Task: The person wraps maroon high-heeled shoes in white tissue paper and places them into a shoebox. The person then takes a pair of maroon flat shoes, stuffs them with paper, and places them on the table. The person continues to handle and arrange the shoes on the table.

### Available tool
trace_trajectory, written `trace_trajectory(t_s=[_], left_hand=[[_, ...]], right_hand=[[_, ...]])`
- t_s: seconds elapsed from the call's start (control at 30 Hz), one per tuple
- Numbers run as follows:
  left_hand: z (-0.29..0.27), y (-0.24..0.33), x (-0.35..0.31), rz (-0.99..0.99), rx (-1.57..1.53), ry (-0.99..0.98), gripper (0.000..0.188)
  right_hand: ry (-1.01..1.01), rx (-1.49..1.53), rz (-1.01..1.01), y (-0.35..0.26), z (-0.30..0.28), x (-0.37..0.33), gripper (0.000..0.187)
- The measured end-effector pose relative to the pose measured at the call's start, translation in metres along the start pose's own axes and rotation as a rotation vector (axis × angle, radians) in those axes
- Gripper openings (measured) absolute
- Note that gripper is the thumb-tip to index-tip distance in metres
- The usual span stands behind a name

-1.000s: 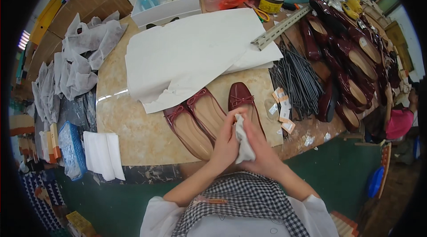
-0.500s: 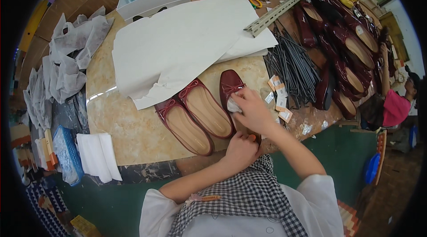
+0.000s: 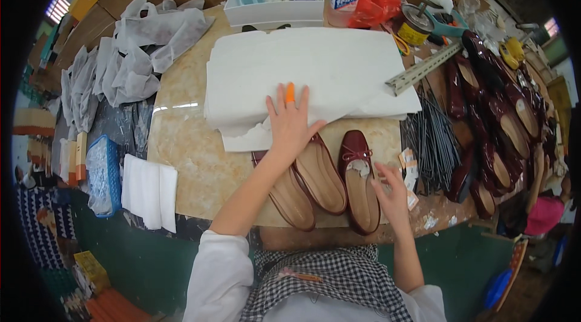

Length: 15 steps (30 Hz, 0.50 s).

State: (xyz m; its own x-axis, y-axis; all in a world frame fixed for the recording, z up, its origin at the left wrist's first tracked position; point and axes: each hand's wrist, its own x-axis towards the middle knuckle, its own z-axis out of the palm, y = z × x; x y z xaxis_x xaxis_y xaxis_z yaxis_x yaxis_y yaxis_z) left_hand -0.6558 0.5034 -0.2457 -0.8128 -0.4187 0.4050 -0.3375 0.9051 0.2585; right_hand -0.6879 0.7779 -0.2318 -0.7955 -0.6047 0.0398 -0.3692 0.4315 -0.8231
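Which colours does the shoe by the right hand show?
The shoe is dark red outside with a tan insole, best seen in the head view.

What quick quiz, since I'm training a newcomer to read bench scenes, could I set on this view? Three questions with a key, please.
1. True or false: the orange finger cover is on the right hand.
2. How many burgundy shoes lie in the row on the marbled tabletop?
3. Where is the crumpled white wad?
A. Under the metal strip
B. Inside the right-hand shoe of that row
C. In the blue basket

Key:
1. False; it is on the left hand.
2. Three.
3. B.
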Motion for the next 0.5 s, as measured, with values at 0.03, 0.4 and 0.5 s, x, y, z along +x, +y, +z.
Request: trace_trajectory(t_s=[0.03,0.4,0.5], left_hand=[[0.002,0.0,-0.001,0.042,-0.041,-0.034,0.056],[0.029,-0.112,0.086,0.0,0.391,0.205,0.068],[0.028,-0.122,0.105,-0.099,0.255,-0.108,0.093]], right_hand=[[0.004,-0.006,0.008,0.0,-0.001,-0.005,0.038],[0.052,-0.096,0.027,-0.008,-0.014,-0.01,0.028],[0.051,-0.182,-0.031,-0.006,-0.011,-0.013,0.028]])
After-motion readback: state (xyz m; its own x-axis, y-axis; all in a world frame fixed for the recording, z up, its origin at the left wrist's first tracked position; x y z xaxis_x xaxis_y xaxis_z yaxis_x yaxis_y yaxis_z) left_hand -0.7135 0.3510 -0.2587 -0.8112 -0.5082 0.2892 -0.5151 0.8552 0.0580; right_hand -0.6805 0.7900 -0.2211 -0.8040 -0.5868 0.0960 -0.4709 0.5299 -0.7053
